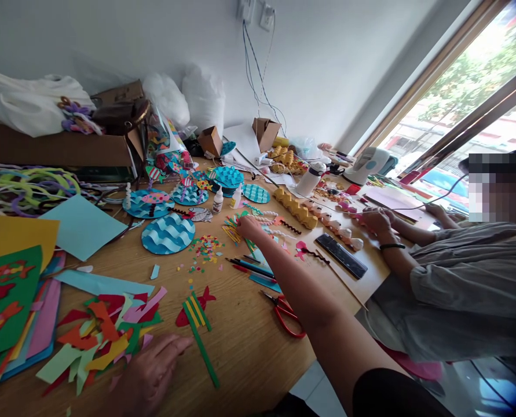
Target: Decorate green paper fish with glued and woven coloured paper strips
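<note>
My left hand [156, 370] rests on the table beside a pile of paper scraps [105, 324], its fingers stretched out and holding nothing. Just beyond its fingertips lies a red paper fish [182, 318], with green and yellow strips across its body. A longer green paper strip [205, 359] runs from it towards me. Far out over the table, my right hand [249, 226] is bent down at a bunch of thin coloured paper strips [230, 233]. Its fingers look curled together, and what they grip is hidden. Small paper dots [208, 249] lie left of that hand.
Red-handled scissors [289, 318] and pens [253, 266] lie by my right forearm. A blue wavy paper disc [168, 234], glue bottles [218, 200] and a phone [341, 255] are further out. Coloured sheets [18, 313] are stacked left. A co-worker [466, 278] sits right, hands over the table.
</note>
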The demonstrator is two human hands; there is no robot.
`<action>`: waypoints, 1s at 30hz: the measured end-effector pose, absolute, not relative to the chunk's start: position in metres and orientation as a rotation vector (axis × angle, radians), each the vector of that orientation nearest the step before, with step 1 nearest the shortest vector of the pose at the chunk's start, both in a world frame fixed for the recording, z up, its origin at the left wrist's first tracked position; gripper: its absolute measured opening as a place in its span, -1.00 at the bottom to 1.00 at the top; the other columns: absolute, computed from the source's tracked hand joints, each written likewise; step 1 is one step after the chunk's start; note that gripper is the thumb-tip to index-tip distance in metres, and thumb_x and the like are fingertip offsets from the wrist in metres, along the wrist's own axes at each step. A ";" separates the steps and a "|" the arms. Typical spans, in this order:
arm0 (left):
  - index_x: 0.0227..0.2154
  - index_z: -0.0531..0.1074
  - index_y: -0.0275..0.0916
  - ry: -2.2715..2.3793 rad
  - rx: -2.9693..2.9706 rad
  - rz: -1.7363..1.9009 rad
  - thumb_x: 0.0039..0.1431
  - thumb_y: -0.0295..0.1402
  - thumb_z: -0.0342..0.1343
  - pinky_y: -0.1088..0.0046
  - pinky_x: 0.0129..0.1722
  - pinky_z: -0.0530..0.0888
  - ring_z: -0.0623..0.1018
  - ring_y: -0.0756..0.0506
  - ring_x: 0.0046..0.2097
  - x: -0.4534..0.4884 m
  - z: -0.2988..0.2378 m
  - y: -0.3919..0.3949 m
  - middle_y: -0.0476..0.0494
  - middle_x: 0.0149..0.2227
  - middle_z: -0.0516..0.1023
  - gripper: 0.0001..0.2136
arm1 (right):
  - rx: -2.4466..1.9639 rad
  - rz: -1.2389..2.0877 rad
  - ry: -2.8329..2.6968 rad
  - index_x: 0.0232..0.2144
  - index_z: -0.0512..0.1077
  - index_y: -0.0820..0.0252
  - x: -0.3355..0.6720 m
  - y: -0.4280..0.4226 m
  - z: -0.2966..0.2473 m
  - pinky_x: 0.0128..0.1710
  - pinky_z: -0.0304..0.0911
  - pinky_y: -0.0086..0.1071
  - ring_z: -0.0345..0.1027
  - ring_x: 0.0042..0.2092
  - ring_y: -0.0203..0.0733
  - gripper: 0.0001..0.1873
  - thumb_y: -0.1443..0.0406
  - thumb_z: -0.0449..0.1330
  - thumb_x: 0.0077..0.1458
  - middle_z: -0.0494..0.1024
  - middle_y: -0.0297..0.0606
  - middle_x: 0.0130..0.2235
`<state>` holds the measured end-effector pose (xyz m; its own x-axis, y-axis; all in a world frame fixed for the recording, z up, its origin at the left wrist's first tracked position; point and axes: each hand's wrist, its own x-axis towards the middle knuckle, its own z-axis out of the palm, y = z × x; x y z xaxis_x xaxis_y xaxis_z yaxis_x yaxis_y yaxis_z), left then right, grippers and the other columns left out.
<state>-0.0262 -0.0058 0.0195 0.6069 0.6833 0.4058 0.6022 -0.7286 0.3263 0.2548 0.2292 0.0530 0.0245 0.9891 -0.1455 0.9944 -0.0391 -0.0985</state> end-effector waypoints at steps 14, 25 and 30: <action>-0.25 0.45 -0.11 1.104 2.546 0.964 0.16 -0.39 -0.10 0.70 -0.27 0.46 0.59 0.03 -0.28 -0.016 0.050 -0.005 0.01 -0.30 0.61 -0.78 | 2.439 -0.404 2.367 -0.40 0.44 0.26 0.269 0.199 0.077 -0.37 0.05 -0.46 0.25 -0.32 -0.26 -0.81 0.40 0.03 -0.01 0.48 -0.24 -0.38; -0.26 0.44 -0.15 1.211 1.958 0.796 0.13 -0.21 -0.08 0.50 -0.32 0.46 0.54 -0.06 -0.32 0.002 0.069 0.043 -0.05 -0.36 0.55 -0.75 | 2.408 -1.087 2.600 -0.51 0.29 0.25 0.257 0.175 0.089 -0.45 0.10 -0.50 0.21 -0.45 -0.37 -0.92 0.37 0.01 -0.04 0.39 -0.36 -0.49; -0.22 0.32 -0.24 1.143 1.631 0.829 0.02 -0.08 -0.02 0.49 -0.47 0.42 0.49 -0.07 -0.36 0.027 0.086 0.087 -0.08 -0.40 0.47 -0.63 | 2.012 -1.709 2.666 -0.52 0.26 0.22 0.226 0.126 0.098 -0.47 0.17 -0.53 0.26 -0.49 -0.41 -0.95 0.36 0.04 -0.05 0.40 -0.40 -0.52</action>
